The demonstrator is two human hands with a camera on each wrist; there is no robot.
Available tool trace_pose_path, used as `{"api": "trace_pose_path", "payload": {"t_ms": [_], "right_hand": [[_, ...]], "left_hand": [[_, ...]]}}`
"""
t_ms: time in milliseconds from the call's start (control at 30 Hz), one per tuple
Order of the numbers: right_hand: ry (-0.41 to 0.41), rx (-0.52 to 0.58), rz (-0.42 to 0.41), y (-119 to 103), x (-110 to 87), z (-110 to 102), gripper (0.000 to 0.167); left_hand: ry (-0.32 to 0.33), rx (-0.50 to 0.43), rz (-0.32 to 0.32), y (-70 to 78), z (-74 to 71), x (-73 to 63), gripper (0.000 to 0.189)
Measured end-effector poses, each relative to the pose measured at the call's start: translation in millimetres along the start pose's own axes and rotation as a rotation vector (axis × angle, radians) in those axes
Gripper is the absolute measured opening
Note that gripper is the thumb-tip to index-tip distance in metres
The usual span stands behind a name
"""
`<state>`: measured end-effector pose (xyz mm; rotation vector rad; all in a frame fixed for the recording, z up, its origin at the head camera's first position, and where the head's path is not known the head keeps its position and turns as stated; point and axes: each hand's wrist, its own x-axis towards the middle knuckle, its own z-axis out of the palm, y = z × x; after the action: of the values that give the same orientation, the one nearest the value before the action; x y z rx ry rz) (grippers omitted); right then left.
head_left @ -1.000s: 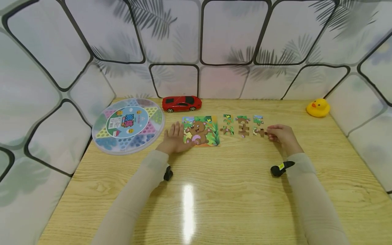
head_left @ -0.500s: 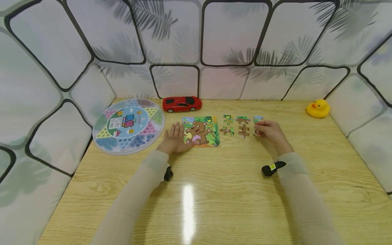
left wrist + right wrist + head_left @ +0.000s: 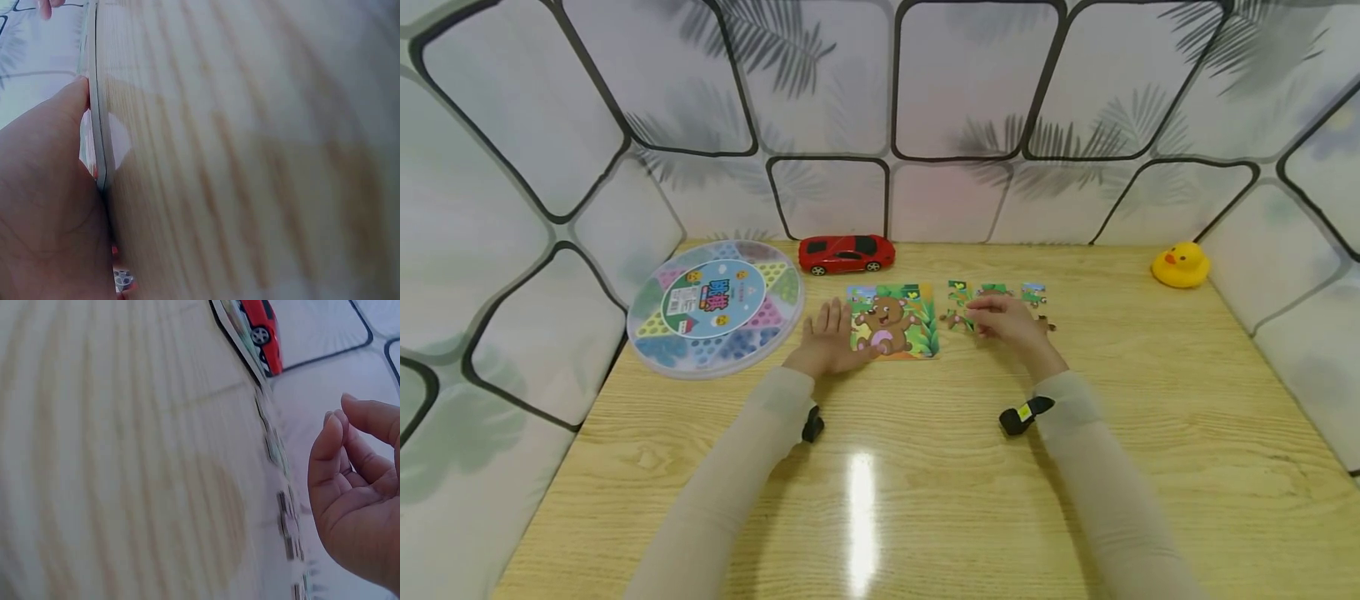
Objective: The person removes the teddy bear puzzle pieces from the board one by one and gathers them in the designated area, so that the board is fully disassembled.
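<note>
My left hand (image 3: 829,340) lies flat with spread fingers at the left edge of a bear picture board (image 3: 904,321), the thumb over its lower edge. In the left wrist view the thumb (image 3: 62,106) rests along the board's edge. My right hand (image 3: 1011,325) is above the jigsaw pieces to the board's right, hiding the lower middle one. Its fingers are curled with tips close together, and the right wrist view shows nothing between them. Visible pieces include an upper left piece (image 3: 958,288), an upper right piece (image 3: 1033,293) and a partly covered lower right piece (image 3: 1047,324).
A round Chinese checkers set (image 3: 715,308) lies on the left of the wooden table (image 3: 925,483). Behind the board stands a red toy car (image 3: 846,254). A yellow rubber duck (image 3: 1181,265) sits at the far right. A patterned backdrop (image 3: 947,200) encloses the table's back and sides.
My right hand has moved left, from the lower right jigsaw piece to above the middle ones. The lower right piece shows again where it lay. My left hand has stayed put.
</note>
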<state>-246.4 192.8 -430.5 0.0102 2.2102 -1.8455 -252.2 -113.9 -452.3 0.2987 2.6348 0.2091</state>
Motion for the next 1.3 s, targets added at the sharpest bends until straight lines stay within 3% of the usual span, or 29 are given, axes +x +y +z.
{"api": "trace_pose_path", "payload": {"t_ms": [333, 600, 833, 1300], "right_hand": [[-0.098, -0.043, 0.013, 1, 5.6, 38, 0.039], [-0.193, -0.166, 0.028, -1, 6.0, 55, 0.045], [-0.172, -0.301, 0.021, -1, 8.9, 61, 0.044], [-0.139, -0.259, 0.060, -3, 5.2, 65, 0.039]], "left_hand": [[0.010, 0.011, 0.006, -1.3, 1.0, 0.5, 0.110], [0.007, -0.014, -0.008, -0.5, 1.6, 1.9, 0.111], [0.001, -0.008, -0.022, 1.3, -1.6, -1.3, 0.106], [-0.001, -0.024, -0.013, 1.2, -0.7, -0.4, 0.109]]}}
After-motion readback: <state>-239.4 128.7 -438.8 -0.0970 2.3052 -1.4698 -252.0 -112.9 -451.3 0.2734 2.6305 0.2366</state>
